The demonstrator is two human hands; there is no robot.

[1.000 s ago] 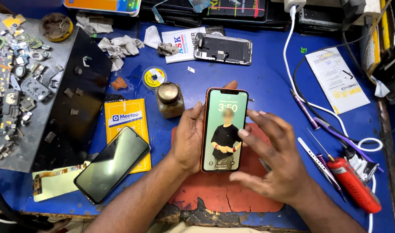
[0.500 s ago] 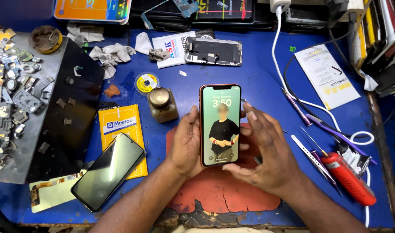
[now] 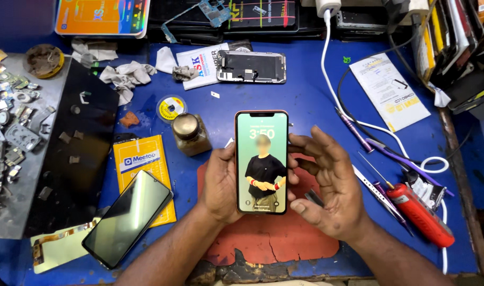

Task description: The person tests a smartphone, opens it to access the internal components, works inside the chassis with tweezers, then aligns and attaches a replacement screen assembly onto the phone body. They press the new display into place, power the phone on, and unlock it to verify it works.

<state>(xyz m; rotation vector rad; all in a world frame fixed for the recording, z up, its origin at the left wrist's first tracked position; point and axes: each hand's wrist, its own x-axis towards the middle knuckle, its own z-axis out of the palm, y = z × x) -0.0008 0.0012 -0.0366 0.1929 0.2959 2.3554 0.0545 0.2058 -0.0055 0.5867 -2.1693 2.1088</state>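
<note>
A slim rose-edged smartphone with a lit glass screen (image 3: 261, 161) is held upright above the worn red rubber mat (image 3: 268, 243) on the blue surface (image 3: 310, 100). Left hand (image 3: 220, 182) fingers are clamped on its edge; right hand (image 3: 326, 182) fingers are apart, thumb touching the other edge. Smooth glass could slip from this one-sided grip onto the small brass-capped glass jar (image 3: 190, 133).

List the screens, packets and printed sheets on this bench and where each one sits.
Lit smartphone: upright in left hand, right hand beside it, green wallpaper.
Dark phone screen: lower left, tilted, glossy black.
Yellow packet: under it, blue label.
Dismantled display: top centre, dark.
White leaflet: upper right, yellow corner.
</note>
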